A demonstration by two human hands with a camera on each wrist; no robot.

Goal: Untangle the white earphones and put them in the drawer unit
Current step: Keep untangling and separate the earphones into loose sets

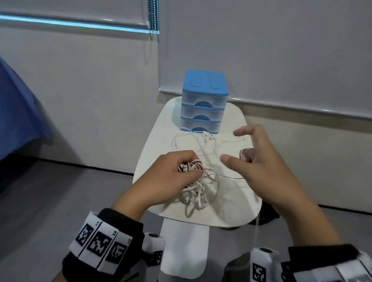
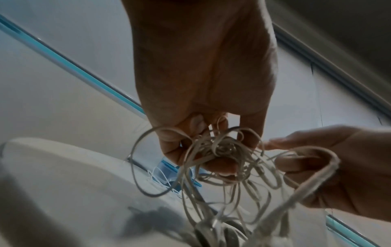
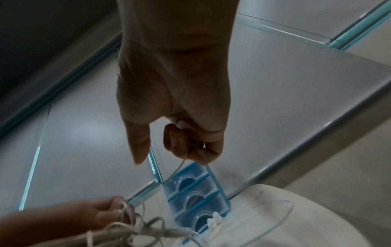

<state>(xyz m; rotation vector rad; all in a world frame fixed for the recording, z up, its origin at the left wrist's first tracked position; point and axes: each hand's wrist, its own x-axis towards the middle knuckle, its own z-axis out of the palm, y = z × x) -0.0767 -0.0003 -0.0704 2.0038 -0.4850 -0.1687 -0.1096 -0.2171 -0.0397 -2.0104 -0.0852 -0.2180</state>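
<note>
Head view: middle of the frame, a small white side table [image 1: 157, 140] with everything on it, a blue drawer unit [image 1: 204, 101] at its far end, just above centre.
Left hand: the left hand [image 1: 171, 172] has its fingers curled round a wad of flat off-white cable [image 1: 197, 183], centre of frame; the loops spill out below the fist and the left wrist view shows the knot [image 2: 224, 148] right at the fingertips.
Right hand: the right hand [image 1: 262, 160] is mostly spread, thumb and index out, but the right wrist view shows a thin strand [image 3: 180, 165] caught against the curled middle fingers [image 3: 175, 142], so I'd call it a light pinch on that one strand.
Earphones: white earbuds [image 1: 207, 136] lie on the table just in front of the bottom drawer, thin cord looping back toward the hands; not in any drawer yet.
Step in hand: teasing one strand out of the knot, I reckon.
How to do it well: keep the left grip loose so loops can slide, feed the strand out slowly instead of yanking (pulling tightens knots), follow it back from the earbud end.
Count: drawers 3, all closed; hands 2; tables 1; earbuds look like 2, too small to be sure; cords seem to be of two sorts, flat and thin, exact count can't tell.
</note>
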